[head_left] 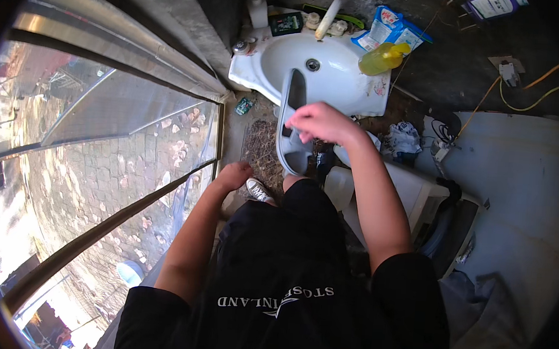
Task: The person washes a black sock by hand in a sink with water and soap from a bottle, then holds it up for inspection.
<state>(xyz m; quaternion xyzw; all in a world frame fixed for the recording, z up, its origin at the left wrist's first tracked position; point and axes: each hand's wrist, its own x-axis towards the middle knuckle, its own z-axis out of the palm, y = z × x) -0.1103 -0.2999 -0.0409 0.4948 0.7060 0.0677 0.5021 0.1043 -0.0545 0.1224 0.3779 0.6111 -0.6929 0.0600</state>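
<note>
The right hand [322, 122] gripped the rim of a grey curved panel [289, 126] that stood upright just below the white sink [313, 66]. The left hand [234, 174] hung low beside the window frame [218, 131], loosely curled and holding nothing, near a sneaker [259, 189]. A yellow bottle [381, 57] lay on the sink's edge.

The right hand [322, 122] covers the middle of the grey pedestal [290, 126], whose foot vanishes behind the knee, and the left hand's [233, 174] fingers are hidden.
</note>
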